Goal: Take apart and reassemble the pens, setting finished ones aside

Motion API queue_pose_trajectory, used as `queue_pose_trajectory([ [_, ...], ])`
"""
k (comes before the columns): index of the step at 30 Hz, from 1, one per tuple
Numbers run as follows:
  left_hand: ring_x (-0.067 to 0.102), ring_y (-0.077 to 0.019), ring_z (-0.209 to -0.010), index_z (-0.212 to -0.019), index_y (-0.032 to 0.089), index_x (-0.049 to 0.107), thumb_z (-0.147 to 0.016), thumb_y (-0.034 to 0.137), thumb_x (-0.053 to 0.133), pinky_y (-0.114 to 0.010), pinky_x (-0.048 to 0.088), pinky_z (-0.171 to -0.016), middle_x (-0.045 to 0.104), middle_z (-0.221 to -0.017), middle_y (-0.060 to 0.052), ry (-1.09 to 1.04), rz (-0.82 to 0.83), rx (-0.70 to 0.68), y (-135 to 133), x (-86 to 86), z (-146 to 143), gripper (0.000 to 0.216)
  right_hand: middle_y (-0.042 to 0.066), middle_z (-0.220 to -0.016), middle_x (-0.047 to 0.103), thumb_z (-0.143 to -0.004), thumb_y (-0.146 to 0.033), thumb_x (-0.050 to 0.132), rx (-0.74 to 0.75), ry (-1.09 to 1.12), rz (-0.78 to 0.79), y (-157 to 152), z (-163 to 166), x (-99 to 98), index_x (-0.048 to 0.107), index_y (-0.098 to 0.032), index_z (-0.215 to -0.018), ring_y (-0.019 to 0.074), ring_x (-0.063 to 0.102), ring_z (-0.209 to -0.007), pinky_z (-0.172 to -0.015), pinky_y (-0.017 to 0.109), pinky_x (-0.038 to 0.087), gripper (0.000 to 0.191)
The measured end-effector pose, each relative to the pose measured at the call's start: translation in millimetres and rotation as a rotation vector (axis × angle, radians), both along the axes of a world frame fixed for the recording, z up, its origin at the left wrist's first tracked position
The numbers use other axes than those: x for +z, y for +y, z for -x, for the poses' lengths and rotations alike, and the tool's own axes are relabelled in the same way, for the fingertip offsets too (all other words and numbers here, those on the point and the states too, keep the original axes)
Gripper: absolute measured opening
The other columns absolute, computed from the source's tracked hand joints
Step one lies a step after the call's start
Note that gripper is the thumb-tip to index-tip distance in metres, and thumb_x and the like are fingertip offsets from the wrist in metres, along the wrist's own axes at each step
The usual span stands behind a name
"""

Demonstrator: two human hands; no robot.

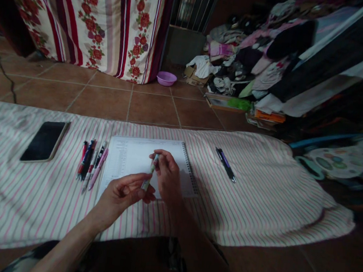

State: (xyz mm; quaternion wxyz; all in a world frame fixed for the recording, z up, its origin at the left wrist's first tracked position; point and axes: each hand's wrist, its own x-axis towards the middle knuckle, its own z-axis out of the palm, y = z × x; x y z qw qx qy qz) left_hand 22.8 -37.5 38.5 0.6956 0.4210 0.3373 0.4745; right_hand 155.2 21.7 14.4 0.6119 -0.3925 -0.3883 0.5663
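Observation:
Between my two hands is a slim, light green patterned pen (pixel 145 185), held tilted above the notebook. My left hand (pixel 126 191) pinches its lower end between thumb and fingers. The fingers of my right hand (pixel 168 174) close on its upper end. Below them lies an open spiral notebook (pixel 136 152) with a white page, its wire binding on the right; my hands cover part of it. Several pens (pixel 89 165) in red, dark, white and pink lie side by side just left of the notebook. To its right rest dark and purple pens (pixel 226 164).
A smartphone (pixel 45 141) lies at the left on the striped cloth (pixel 259 197). Beyond the cloth are the tiled floor (pixel 107 97), a floral curtain (pixel 92 21) and a purple basin (pixel 166 79). Piled clothes (pixel 253 52) fill the back right.

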Motion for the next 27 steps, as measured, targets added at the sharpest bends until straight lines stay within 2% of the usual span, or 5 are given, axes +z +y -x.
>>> queue_pose_trajectory([
  [6, 0.064, -0.0172, -0.075, -0.104, 0.021, 0.066, -0.07, 0.022, 0.071, -0.033, 0.048, -0.075, 0.07, -0.083, -0.004, -0.031, 0.011, -0.074, -2.5, -6.1, 1.3, 0.034, 0.005, -0.098, 0.063, -0.086, -0.032, 0.047, 0.06, -0.313, -0.198, -7.8, -2.4, 0.0, 0.06, -0.026, -0.105, 0.0135, 0.056, -0.077, -0.074, 0.03, 0.046, 0.024],
  [10, 0.061, -0.017, -0.074, -0.095, 0.02, 0.07, -0.066, 0.021, 0.072, -0.031, 0.047, -0.073, 0.069, -0.079, -0.003, 0.102, 0.002, -0.141, -5.1, -3.4, 0.5, 0.029, 0.003, -0.09, 0.062, -0.08, -0.023, 0.054, 0.036, -0.559, -0.389, -12.5, -0.3, -1.6, 0.062, -0.03, -0.105, 0.0157, 0.057, -0.082, -0.081, 0.032, 0.046, 0.027],
  [15, 0.059, -0.0185, -0.081, -0.097, 0.024, 0.071, -0.068, 0.021, 0.07, -0.031, 0.044, -0.077, 0.068, -0.089, -0.005, 0.313, -0.13, -0.221, -8.4, 0.2, 6.5, 0.029, 0.005, -0.095, 0.064, -0.076, -0.019, 0.058, 0.036, -0.645, -0.534, -16.1, 0.2, -2.4, 0.062, -0.03, -0.106, 0.017, 0.059, -0.08, -0.08, 0.035, 0.048, 0.032],
  [22, 0.061, -0.025, -0.093, -0.091, 0.022, 0.073, -0.076, 0.031, 0.062, -0.035, 0.044, -0.084, 0.069, -0.1, -0.009, 0.242, -0.199, -0.425, -9.6, 12.0, 15.7, 0.02, 0.005, -0.094, 0.067, -0.079, -0.023, 0.056, 0.097, -0.487, -0.455, -28.6, 4.5, 14.2, 0.067, -0.028, -0.099, 0.0192, 0.06, -0.083, -0.082, 0.037, 0.046, 0.023],
  [27, 0.062, -0.0242, -0.091, -0.099, 0.019, 0.07, -0.082, 0.04, 0.053, -0.033, 0.045, -0.081, 0.07, -0.097, -0.011, 0.27, -0.207, -0.556, -8.3, 14.9, 19.8, 0.032, 0.006, -0.083, 0.067, -0.084, -0.038, 0.049, 0.188, -0.169, -0.141, -28.9, 11.4, 16.2, 0.067, -0.024, -0.09, 0.0162, 0.057, -0.07, -0.068, 0.032, 0.045, 0.023],
])
